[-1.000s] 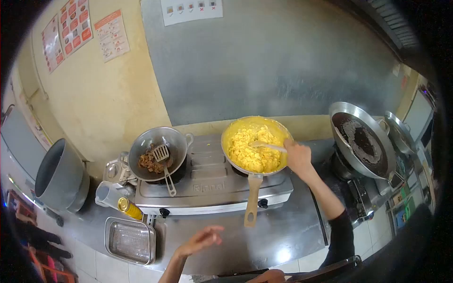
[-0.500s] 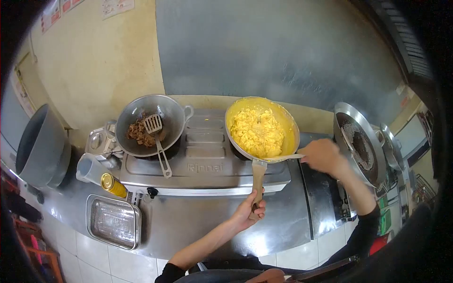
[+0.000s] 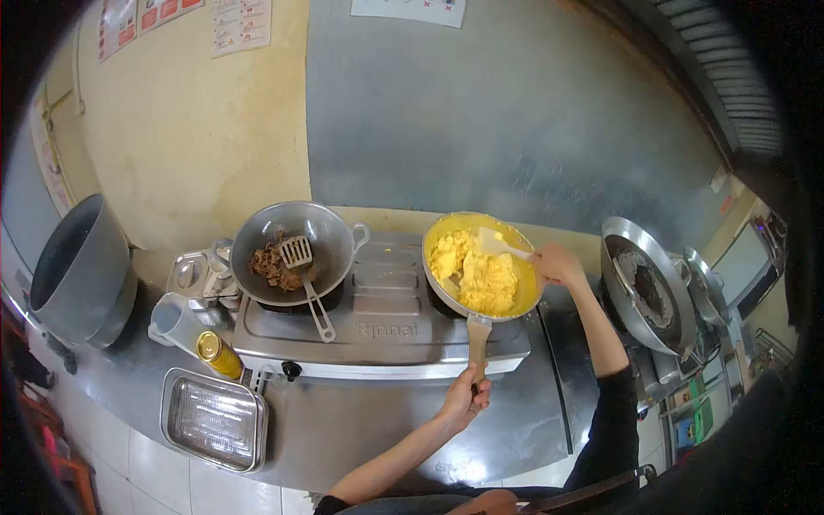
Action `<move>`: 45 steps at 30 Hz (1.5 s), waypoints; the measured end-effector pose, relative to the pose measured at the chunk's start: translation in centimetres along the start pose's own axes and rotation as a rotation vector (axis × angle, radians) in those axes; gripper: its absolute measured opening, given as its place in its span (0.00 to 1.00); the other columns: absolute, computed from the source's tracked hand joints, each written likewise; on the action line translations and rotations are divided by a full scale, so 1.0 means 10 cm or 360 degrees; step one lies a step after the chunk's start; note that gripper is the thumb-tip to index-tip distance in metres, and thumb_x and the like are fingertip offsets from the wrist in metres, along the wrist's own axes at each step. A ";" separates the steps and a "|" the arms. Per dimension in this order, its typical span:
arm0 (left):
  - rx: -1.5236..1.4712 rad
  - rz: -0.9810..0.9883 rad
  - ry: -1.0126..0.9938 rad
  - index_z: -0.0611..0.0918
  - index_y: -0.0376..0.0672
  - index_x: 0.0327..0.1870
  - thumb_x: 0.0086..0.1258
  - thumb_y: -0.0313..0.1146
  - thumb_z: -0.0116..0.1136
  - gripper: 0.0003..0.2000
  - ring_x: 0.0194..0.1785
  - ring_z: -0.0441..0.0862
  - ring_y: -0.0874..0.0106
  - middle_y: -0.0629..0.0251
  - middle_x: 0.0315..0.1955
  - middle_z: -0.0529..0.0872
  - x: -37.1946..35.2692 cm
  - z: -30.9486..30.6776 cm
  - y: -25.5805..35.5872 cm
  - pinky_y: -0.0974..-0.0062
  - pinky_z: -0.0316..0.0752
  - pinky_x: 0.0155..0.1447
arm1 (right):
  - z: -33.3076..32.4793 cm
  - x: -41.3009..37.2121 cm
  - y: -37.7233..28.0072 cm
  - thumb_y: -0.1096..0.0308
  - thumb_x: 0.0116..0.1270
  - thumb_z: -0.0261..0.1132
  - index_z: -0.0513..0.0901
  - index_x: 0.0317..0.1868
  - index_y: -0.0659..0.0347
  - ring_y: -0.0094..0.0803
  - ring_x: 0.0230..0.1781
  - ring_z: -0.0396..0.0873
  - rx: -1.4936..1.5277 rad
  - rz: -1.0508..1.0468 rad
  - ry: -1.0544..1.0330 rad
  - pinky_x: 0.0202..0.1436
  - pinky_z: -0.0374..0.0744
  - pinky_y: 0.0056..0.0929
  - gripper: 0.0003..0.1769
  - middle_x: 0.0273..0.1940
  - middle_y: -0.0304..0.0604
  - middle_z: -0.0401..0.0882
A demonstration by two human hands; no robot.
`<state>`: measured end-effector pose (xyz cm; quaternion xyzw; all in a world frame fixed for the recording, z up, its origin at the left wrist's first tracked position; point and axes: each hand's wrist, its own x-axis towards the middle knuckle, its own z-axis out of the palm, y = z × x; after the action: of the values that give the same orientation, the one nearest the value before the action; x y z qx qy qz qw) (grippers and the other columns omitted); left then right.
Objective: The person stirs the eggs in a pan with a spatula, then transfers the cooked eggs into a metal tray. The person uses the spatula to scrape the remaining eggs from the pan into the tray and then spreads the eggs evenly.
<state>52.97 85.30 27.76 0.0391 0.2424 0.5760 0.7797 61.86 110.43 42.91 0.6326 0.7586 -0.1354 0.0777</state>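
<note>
My left hand (image 3: 465,398) is wrapped round the handle of a frying pan (image 3: 534,300), which sits on the right burner of the stove (image 3: 382,322). In the pan lies a thick heap of scrambled eggs (image 3: 487,283). My right hand (image 3: 558,263) is closed on the handle of a pale spatula (image 3: 499,245), whose blade touches the eggs at the far side of the pan. On the left burner stands a grey wok (image 3: 330,225) with dark brown shredded food (image 3: 268,266) and a slotted turner (image 3: 298,252) resting in it.
To the left are a large grey pot (image 3: 81,275), a clear jug (image 3: 174,319), a yellow can (image 3: 218,354) and a wire-mesh tray (image 3: 215,421). On the right stands another large wok (image 3: 665,266) with whitish residue. A wall rises behind the stove.
My right hand has moved from the pan's near right rim to its far right side, bringing the spatula blade into the eggs' far part. My left hand still grips the handle. The view has tilted up.
</note>
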 end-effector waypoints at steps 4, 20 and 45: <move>0.0091 0.0000 0.0030 0.69 0.50 0.50 0.71 0.50 0.35 0.17 0.19 0.58 0.83 0.75 0.20 0.66 -0.04 -0.05 -0.04 0.83 0.57 0.28 | 0.27 0.03 0.10 0.56 0.61 0.53 0.82 0.32 0.58 0.43 0.26 0.80 -0.0690 -0.0464 0.0895 0.31 0.78 0.40 0.16 0.26 0.49 0.80; 0.0151 -0.0132 -0.0138 0.63 0.53 0.52 0.70 0.52 0.35 0.17 0.17 0.59 0.82 0.72 0.21 0.66 -0.01 -0.10 0.08 0.81 0.61 0.25 | 0.62 -0.82 -0.55 0.65 0.57 0.56 0.83 0.28 0.56 0.37 0.30 0.81 -0.1083 -0.0916 0.0477 0.32 0.78 0.34 0.09 0.27 0.45 0.81; 0.0259 -0.0024 -0.0116 0.65 0.50 0.48 0.71 0.51 0.33 0.17 0.16 0.61 0.80 0.71 0.20 0.68 -0.01 -0.13 0.11 0.79 0.61 0.24 | 0.26 -0.86 -0.03 0.56 0.60 0.55 0.79 0.40 0.56 0.36 0.31 0.81 -0.1053 -0.0640 0.0382 0.30 0.78 0.36 0.15 0.30 0.46 0.80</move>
<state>51.48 85.27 27.05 0.1214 0.2603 0.5465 0.7866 63.05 101.57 42.99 0.4236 0.8736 0.1784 0.1599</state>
